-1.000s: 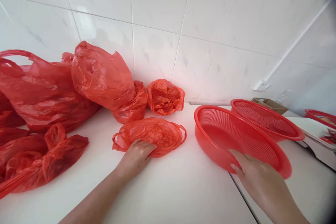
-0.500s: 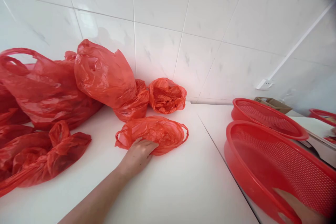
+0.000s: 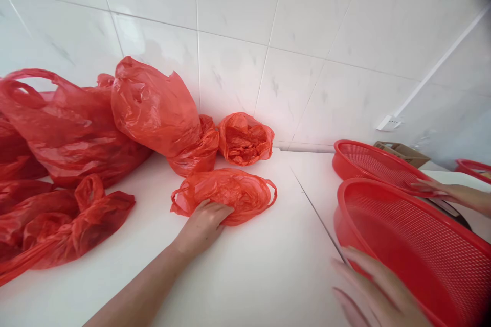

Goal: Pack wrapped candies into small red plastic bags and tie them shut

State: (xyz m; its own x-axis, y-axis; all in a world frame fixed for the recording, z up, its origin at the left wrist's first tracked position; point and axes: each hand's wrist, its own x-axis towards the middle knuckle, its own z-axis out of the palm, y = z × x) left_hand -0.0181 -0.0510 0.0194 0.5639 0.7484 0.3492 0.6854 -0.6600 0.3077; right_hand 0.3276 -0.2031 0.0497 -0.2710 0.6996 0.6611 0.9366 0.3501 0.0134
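A red plastic bag (image 3: 245, 191) lies on the white tabletop, its mouth spread wide and a handle loop at each end. My left hand (image 3: 205, 225) grips the bag's near rim, fingers curled over the edge. At the lower right, my right hand (image 3: 379, 288) is open with its fingers apart, slightly blurred and holding nothing. It is beside the near rim of a large red mesh basket (image 3: 399, 250); whether it touches the basket I cannot tell.
Full red bags (image 3: 88, 133) crowd the left. A smaller open bag (image 3: 247, 140) stands by the tiled wall. Another person's hand (image 3: 441, 189) is at a second red basket (image 3: 368, 161). A cardboard box (image 3: 402, 153) sits behind it.
My right hand has let go of the near basket's rim and moved left, opening. Another person's hand has appeared at the far basket, which has shifted slightly left. My left hand stays on the bag.
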